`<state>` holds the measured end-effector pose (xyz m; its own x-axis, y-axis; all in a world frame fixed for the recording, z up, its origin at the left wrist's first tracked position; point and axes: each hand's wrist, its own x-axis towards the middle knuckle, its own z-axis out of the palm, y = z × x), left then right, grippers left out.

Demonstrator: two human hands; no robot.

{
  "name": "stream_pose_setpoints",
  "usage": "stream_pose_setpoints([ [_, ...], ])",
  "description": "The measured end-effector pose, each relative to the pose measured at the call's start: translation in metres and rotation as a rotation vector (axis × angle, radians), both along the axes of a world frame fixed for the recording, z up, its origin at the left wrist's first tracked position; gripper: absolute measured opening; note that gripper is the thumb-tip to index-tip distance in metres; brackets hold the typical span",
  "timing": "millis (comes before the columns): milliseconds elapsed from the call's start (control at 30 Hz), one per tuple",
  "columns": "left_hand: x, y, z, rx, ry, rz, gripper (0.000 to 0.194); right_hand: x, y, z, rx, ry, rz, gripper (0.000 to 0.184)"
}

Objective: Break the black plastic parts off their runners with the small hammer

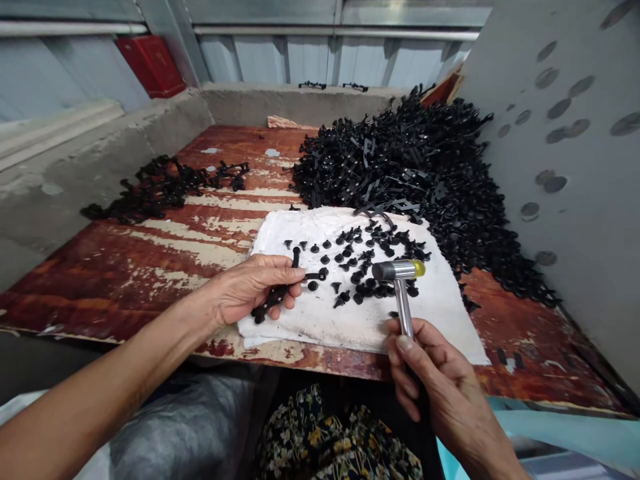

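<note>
Left grip (pixel 265 283): pinching a black bracket (pixel 277 295) between thumb and fingers, over the left part of the cloth (pixel 300 333) near the counter's front edge; contact with the cloth cannot be confirmed. Right grip (pixel 433 363): closed around the handle of the mallet (pixel 401 293), head up, well apart from the bracket.

Step in hand, as judged: positioning the bracket for work with the mallet. Next move probably calls for a steady bracket and fingers clear of the mallet head.

Loose black studs (pixel 370 291) cover much of the cloth between bracket and mallet and could obstruct placement. Beyond, a large pile (pixel 390 167) fills the far right of the counter (pixel 125 267), beside an upright panel (pixel 570 213). A smaller heap (pixel 165 190) lies along the left edge.
</note>
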<state>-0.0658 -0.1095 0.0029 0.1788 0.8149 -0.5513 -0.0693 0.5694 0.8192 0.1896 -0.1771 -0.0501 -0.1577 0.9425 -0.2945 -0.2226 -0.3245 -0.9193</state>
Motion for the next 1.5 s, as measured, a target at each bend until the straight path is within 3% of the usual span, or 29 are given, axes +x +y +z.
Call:
stream_pose_setpoints([
  [300, 0.0042, -0.0052, 0.0043, -0.014, 0.005, 0.041, 0.014, -0.0031, 0.0031, 0.0035, 0.018, -0.012, -0.004, 0.033],
  [700, 0.0079, -0.0043, 0.0027, -0.105, -0.002, 0.123, 0.027, -0.0028, 0.0035, 0.0068, -0.001, -0.031, -0.001, 0.037],
  [1500, 0.0058, -0.0042, -0.0006, -0.106, 0.005, 0.095, 0.030, -0.0024, 0.0036, 0.0074, -0.002, -0.037, -0.004, 0.035],
])
